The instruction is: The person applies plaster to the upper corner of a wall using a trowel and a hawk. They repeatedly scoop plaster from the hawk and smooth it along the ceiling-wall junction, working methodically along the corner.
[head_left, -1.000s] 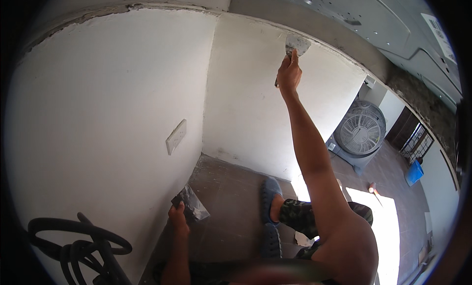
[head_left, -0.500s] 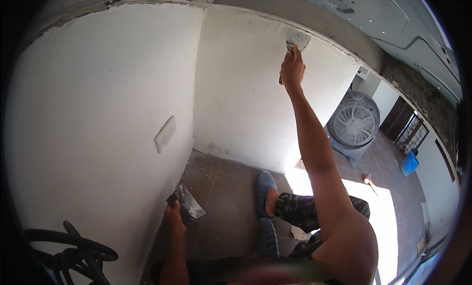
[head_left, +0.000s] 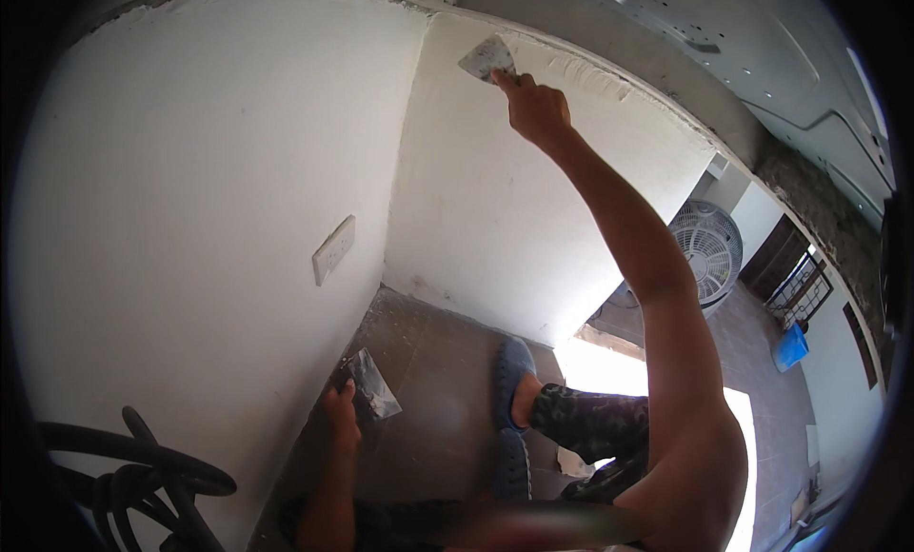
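Note:
My right hand (head_left: 535,107) is raised high and closed round the handle of a putty knife (head_left: 489,59). Its wide, whitish-smeared blade lies against the upper part of the white wall (head_left: 495,181), just under the rough top edge and near the corner. My left hand (head_left: 343,411) is low by the left wall, fingers wrapped round the grip of a second putty knife (head_left: 373,384). That one has a broad metal blade carrying some pale smears. My right fingers hide most of the upper knife's handle.
A wall socket (head_left: 334,251) sits on the left wall. Thick black hose (head_left: 143,457) coils at the lower left. Past the wall's right end stand a floor fan (head_left: 706,252) and a blue bucket (head_left: 790,347). A metal panel (head_left: 771,67) overhangs at upper right.
My right hand has swept the putty knife leftward along the wall top, toward the corner, and its blade has tilted. My left hand still holds its knife low down.

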Demonstrator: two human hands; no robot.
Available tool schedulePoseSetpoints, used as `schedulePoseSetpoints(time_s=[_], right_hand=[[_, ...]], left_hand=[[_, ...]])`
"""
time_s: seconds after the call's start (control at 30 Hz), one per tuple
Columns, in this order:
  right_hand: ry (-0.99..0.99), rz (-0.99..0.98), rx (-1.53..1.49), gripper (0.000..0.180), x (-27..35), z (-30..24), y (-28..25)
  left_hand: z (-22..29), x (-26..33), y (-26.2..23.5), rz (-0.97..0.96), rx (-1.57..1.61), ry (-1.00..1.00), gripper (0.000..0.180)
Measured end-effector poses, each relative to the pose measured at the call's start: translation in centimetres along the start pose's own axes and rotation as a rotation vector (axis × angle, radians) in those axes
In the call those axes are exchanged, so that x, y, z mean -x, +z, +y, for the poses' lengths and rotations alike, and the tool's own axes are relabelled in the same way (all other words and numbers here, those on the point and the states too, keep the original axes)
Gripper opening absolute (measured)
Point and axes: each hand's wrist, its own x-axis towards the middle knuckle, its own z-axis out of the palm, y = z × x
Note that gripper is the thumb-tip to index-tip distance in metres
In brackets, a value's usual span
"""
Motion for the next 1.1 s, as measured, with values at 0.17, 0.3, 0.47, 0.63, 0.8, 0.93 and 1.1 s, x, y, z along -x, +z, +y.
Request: schedulePoseSetpoints(time_s=[0.17, 0.3, 0.47, 0.63, 0.8, 0.93, 1.1], right_hand=[[-0.023, -0.125, 0.197, 0.052, -4.2, 1.3, -1.5], [-0.022, -0.210, 0.200, 0.056, -2.9, 3.4, -2.8], [0.019, -0.231, 0.198, 0.062, 0.9, 7.3, -3.5], [0.060, -0.236, 0.167, 0.058, 5.7, 12.4, -4.8], [0.135, -0.270, 0.176, 0.059, 11.0, 17.1, -5.8], [0.249, -0.266, 0.176, 0.060, 15.3, 17.7, -7.3], [0.175, -0.189, 0.142, 0.057, 14.2, 9.6, -7.1]], left_hand=[[0.1, 0.1, 0.1, 0.001, 0.034, -0.005, 0.027], [0.4, 0.5, 0.1, 0.027, 0.064, 0.040, 0.022], [0.1, 0.4, -0.8, -0.005, 0.070, 0.005, 0.028], [-0.4, -0.2, -1.5, 0.012, 0.032, 0.007, 0.030], [-0.5, -0.1, -1.6, -0.010, 0.088, 0.027, 0.029], [0.5, 0.4, -1.4, -0.005, 0.135, -0.037, 0.029], [1.8, 1.8, -0.7, 0.013, 0.108, -0.050, 0.028]])
